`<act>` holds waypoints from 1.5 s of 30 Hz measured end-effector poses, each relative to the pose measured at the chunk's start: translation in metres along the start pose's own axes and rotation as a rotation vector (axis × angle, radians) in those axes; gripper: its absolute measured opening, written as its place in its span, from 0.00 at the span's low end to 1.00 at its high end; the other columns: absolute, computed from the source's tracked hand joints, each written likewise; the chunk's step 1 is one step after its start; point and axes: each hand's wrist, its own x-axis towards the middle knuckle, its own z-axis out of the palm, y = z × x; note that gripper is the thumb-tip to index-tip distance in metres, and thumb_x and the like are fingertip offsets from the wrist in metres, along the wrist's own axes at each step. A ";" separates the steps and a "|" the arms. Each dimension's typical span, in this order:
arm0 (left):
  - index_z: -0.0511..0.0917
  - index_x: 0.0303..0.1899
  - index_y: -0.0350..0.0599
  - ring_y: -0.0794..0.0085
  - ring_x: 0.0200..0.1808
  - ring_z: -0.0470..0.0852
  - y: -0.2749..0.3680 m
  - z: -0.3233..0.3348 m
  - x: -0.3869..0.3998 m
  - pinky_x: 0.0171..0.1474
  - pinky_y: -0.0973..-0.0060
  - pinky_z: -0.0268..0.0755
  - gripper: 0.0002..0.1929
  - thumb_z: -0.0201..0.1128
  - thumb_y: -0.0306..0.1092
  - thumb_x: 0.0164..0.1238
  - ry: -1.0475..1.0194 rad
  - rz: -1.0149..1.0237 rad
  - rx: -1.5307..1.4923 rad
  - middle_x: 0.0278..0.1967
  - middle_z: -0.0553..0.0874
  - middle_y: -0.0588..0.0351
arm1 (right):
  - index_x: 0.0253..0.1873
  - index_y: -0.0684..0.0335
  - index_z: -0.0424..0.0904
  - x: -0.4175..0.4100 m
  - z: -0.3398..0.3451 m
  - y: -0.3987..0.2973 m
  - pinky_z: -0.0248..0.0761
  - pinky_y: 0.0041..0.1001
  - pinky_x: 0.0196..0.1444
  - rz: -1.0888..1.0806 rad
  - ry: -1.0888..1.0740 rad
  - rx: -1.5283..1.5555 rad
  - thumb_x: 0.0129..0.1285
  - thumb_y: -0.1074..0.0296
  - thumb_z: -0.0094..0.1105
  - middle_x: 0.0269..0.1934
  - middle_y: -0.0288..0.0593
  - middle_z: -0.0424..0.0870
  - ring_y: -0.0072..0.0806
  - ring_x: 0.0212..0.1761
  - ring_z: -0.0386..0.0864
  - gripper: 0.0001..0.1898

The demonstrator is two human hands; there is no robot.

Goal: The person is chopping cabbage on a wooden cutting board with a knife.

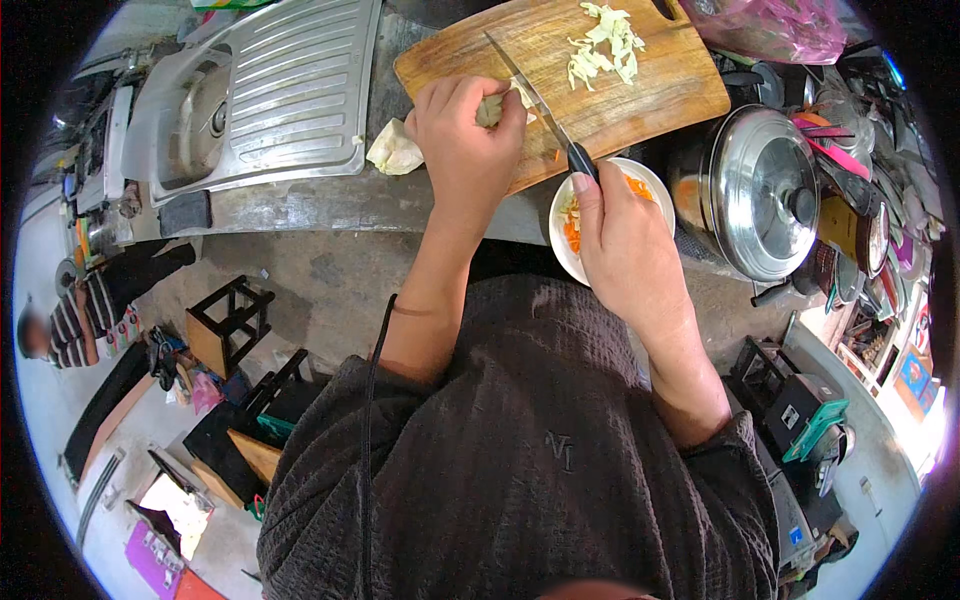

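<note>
My left hand (469, 124), its fingers curled, grips a piece of pale green cabbage (491, 109) on the wooden cutting board (667, 97). In my right hand (634, 232) is the black handle of a kitchen knife (538, 105), its blade slanting up and left across the board beside the cabbage. Cut cabbage strips (611, 45) lie at the board's far side. Just left of my left hand, a larger cabbage chunk (394, 148) rests on the counter. Partly under my right hand stands a white bowl (560, 250) with shredded orange and pale vegetables.
A stainless steel sink with a ridged drainboard (300, 90) lies to the left. At the right stand a lidded steel pot (765, 191) and crowded utensils (847, 150). A pink plastic bag (772, 30) sits beyond the board. Far left, a person in a striped shirt (71, 319) is visible.
</note>
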 end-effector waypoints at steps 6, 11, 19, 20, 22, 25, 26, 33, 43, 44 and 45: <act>0.83 0.31 0.49 0.60 0.41 0.80 -0.001 0.001 0.000 0.47 0.62 0.62 0.05 0.71 0.32 0.54 -0.008 0.008 -0.004 0.30 0.83 0.60 | 0.40 0.68 0.71 -0.001 0.002 -0.003 0.75 0.53 0.32 0.025 -0.005 -0.037 0.78 0.59 0.50 0.23 0.63 0.81 0.61 0.28 0.83 0.16; 0.84 0.32 0.44 0.53 0.38 0.83 0.002 -0.003 0.003 0.43 0.60 0.72 0.06 0.72 0.32 0.57 -0.015 0.032 0.022 0.32 0.86 0.52 | 0.40 0.68 0.71 -0.003 0.002 -0.005 0.75 0.52 0.32 0.019 0.012 -0.042 0.78 0.59 0.50 0.23 0.63 0.80 0.62 0.28 0.83 0.16; 0.84 0.32 0.44 0.53 0.39 0.83 0.004 -0.003 0.003 0.43 0.60 0.72 0.06 0.72 0.33 0.57 -0.014 0.062 0.061 0.32 0.86 0.53 | 0.40 0.69 0.72 -0.005 -0.003 -0.005 0.75 0.53 0.33 0.030 0.009 -0.050 0.78 0.59 0.50 0.23 0.64 0.80 0.62 0.29 0.83 0.16; 0.84 0.32 0.45 0.53 0.39 0.83 0.004 -0.003 0.003 0.43 0.60 0.72 0.06 0.72 0.33 0.57 -0.008 0.068 0.083 0.32 0.86 0.53 | 0.40 0.69 0.72 -0.006 -0.004 -0.006 0.75 0.53 0.33 0.035 0.010 -0.047 0.78 0.59 0.50 0.23 0.64 0.80 0.62 0.29 0.83 0.16; 0.84 0.32 0.45 0.53 0.39 0.83 0.003 -0.002 0.002 0.43 0.60 0.72 0.06 0.72 0.33 0.57 -0.006 0.072 0.077 0.32 0.86 0.53 | 0.40 0.69 0.72 -0.006 -0.004 -0.005 0.75 0.53 0.33 0.030 -0.007 -0.036 0.78 0.60 0.50 0.22 0.64 0.80 0.62 0.29 0.83 0.16; 0.84 0.32 0.44 0.53 0.39 0.82 0.001 -0.001 0.002 0.43 0.60 0.71 0.06 0.72 0.34 0.58 -0.004 0.073 0.060 0.32 0.86 0.52 | 0.40 0.69 0.72 -0.006 -0.003 -0.005 0.75 0.53 0.33 0.017 0.012 -0.021 0.78 0.60 0.50 0.22 0.64 0.80 0.62 0.29 0.83 0.16; 0.84 0.32 0.44 0.53 0.39 0.83 0.000 0.000 0.002 0.43 0.60 0.71 0.06 0.72 0.34 0.58 -0.005 0.069 0.050 0.32 0.86 0.52 | 0.40 0.69 0.72 -0.006 -0.003 -0.004 0.75 0.53 0.33 0.020 0.012 -0.020 0.78 0.60 0.50 0.22 0.64 0.80 0.62 0.29 0.83 0.16; 0.84 0.32 0.44 0.53 0.39 0.82 0.001 -0.002 0.003 0.43 0.60 0.71 0.07 0.73 0.34 0.57 -0.016 0.068 0.063 0.32 0.86 0.52 | 0.40 0.69 0.73 -0.005 -0.002 -0.005 0.76 0.53 0.32 0.005 0.014 -0.011 0.77 0.60 0.50 0.22 0.64 0.80 0.62 0.28 0.83 0.16; 0.84 0.32 0.45 0.55 0.40 0.81 -0.002 0.001 0.002 0.45 0.60 0.68 0.05 0.72 0.31 0.55 -0.009 0.048 0.028 0.31 0.85 0.55 | 0.39 0.69 0.73 -0.003 0.007 -0.003 0.77 0.51 0.31 0.014 0.013 -0.074 0.77 0.59 0.51 0.21 0.64 0.81 0.61 0.27 0.83 0.16; 0.84 0.32 0.43 0.53 0.38 0.82 -0.002 0.000 0.003 0.43 0.61 0.72 0.06 0.73 0.32 0.56 -0.001 0.075 0.054 0.31 0.86 0.52 | 0.39 0.69 0.73 -0.003 0.007 -0.004 0.77 0.51 0.31 0.017 0.012 -0.073 0.77 0.59 0.51 0.21 0.64 0.81 0.61 0.27 0.83 0.16; 0.84 0.32 0.43 0.53 0.38 0.82 -0.003 0.000 0.003 0.43 0.61 0.72 0.06 0.73 0.32 0.56 -0.004 0.075 0.053 0.31 0.86 0.52 | 0.39 0.69 0.73 -0.003 0.007 -0.004 0.77 0.52 0.31 0.013 0.015 -0.073 0.77 0.59 0.51 0.21 0.64 0.81 0.61 0.27 0.83 0.16</act>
